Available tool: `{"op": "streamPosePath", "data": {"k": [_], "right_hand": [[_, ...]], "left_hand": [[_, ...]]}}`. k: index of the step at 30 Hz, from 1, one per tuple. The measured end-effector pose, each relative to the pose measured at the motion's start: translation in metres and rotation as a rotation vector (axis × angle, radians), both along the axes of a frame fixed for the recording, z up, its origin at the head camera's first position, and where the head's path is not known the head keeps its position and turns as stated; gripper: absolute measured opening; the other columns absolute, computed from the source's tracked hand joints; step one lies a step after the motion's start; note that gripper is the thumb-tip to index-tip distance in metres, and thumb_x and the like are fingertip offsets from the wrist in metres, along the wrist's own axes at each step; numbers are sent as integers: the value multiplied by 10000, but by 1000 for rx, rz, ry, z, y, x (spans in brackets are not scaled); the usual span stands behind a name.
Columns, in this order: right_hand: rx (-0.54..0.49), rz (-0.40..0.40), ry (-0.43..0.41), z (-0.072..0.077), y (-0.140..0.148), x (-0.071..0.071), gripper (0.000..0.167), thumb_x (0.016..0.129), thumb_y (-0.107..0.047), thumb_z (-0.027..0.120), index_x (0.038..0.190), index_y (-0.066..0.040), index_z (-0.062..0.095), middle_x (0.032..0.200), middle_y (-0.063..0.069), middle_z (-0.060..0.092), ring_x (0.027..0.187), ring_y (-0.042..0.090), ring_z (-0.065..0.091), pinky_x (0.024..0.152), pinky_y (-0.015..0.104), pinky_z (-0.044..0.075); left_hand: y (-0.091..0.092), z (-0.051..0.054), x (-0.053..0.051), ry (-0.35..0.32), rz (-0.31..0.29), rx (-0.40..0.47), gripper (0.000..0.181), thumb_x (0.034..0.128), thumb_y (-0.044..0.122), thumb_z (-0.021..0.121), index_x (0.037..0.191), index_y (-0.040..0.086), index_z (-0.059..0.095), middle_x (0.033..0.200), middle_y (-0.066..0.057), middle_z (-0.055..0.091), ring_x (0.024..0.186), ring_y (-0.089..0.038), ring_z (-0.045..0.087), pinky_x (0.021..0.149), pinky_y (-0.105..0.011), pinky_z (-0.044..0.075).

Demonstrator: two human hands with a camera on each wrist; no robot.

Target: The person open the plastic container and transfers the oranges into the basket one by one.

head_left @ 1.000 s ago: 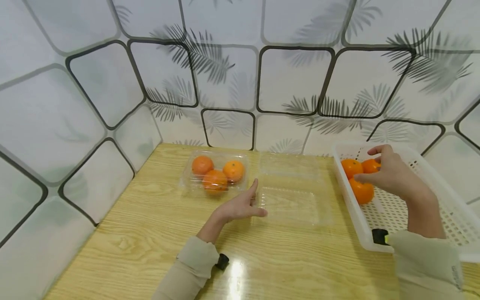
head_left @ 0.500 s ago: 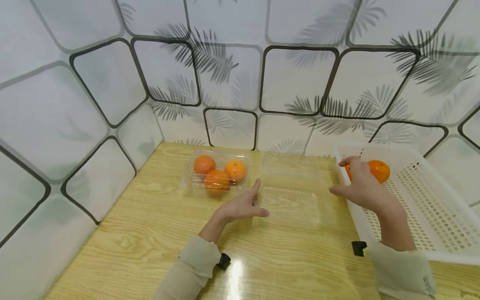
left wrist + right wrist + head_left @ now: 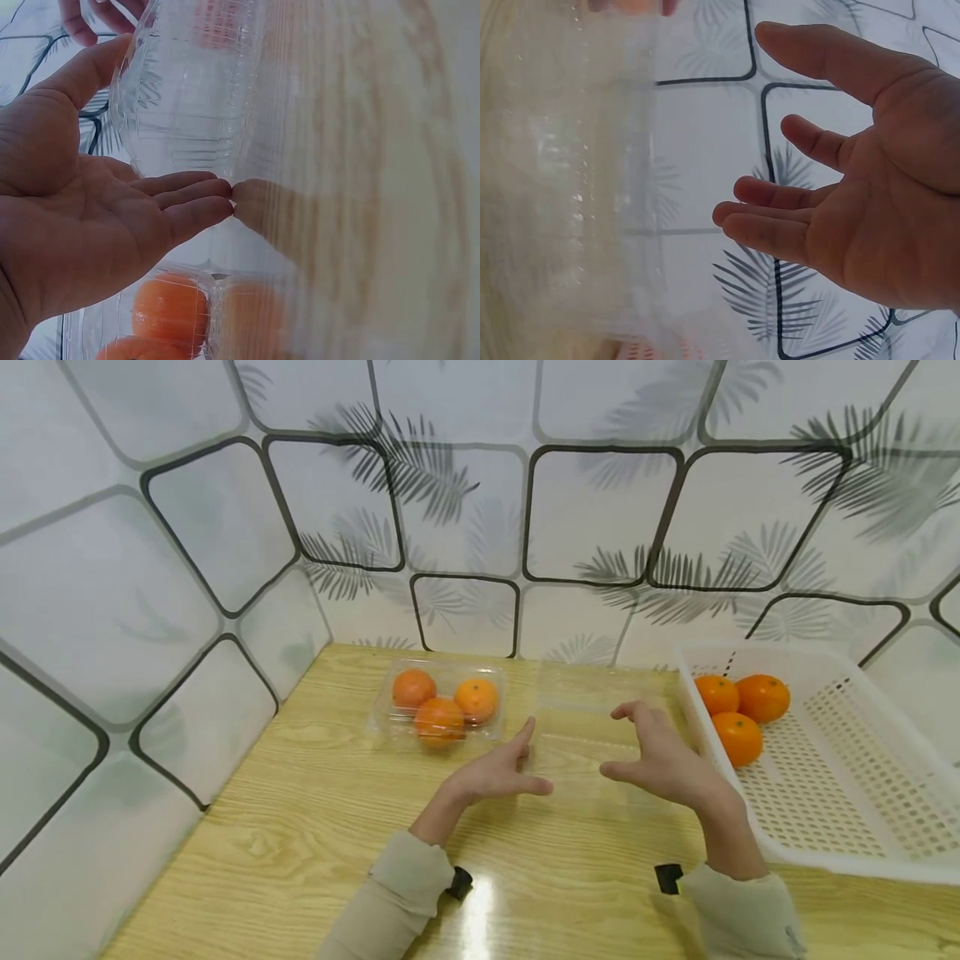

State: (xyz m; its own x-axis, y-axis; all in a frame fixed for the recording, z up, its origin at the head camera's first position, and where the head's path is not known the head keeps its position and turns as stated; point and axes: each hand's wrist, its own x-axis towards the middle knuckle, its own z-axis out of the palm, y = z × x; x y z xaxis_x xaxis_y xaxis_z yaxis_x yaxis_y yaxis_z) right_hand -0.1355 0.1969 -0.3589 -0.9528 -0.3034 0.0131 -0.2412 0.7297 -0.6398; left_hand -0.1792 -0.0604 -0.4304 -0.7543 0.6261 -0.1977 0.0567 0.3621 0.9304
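Note:
An open clear plastic clamshell box (image 3: pixel 573 758) lies on the table with its lid (image 3: pixel 581 685) folded back towards the wall. My left hand (image 3: pixel 498 774) is at the box's left side, its fingers straight and its thumb by the near corner. In the left wrist view the thumb and fingers lie along the clear box wall (image 3: pixel 187 112). Above the right part of the box hovers my right hand (image 3: pixel 663 760), fingers spread and holding nothing. The right wrist view shows its bare palm (image 3: pixel 885 202) apart from the box (image 3: pixel 577 195).
Behind my left hand stands a closed clear clamshell (image 3: pixel 381 714) containing three oranges (image 3: pixel 439 721). On the right a white perforated plastic basket (image 3: pixel 847 777) holds three oranges (image 3: pixel 762 697) in its far left corner. A patterned wall covering (image 3: pixel 600 518) borders the wooden table (image 3: pixel 300 843).
My right hand has moved left, out of the basket and over to the open box, carrying nothing. All three basket oranges now show. The left hand stays beside the box.

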Motion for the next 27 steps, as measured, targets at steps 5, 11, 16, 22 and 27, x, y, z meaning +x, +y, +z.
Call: {"op": "streamPosePath", "data": {"k": [5,11,16,22,27], "right_hand": [[4,0,6,-9,-7,1,695,871,-226,758,1381,28,361,1361,301,358,1206,438,423,973,625,405],[2,28,19,-15,-15,-2,683,874,-214,753,1390,33,380,1395,287,374,1255,441,421,1012,623,394],[-1,40,16,-18,-21,-5,660,888,-207,730,1393,35,382,1385,285,385,1255,431,433,1023,612,391],[-16,15,-17,-19,-23,-1,670,914,-243,708,1423,8,353,1429,288,340,1281,439,421,1035,620,377],[-77,4,-15,-19,-31,0,687,929,-254,698,1455,-9,332,1493,275,302,1341,441,362,1057,629,350]], "left_hand": [[1,1,4,6,1,-29,1063,912,301,728,1602,207,-76,1637,-208,107,1500,-311,181,1190,-443,237],[-10,2,6,-14,20,-24,1056,938,383,684,1591,225,-131,1622,-241,151,1484,-351,227,1162,-478,292],[-19,13,11,26,27,-35,978,977,416,614,1595,199,-112,1616,-253,165,1455,-401,286,1130,-512,337],[-26,36,15,231,15,-170,823,997,357,595,1600,70,114,1586,-223,292,1418,-364,374,1113,-530,356],[-33,52,15,364,79,-150,661,996,265,613,1551,63,317,1438,-193,517,1277,-342,543,1027,-488,462]]}}
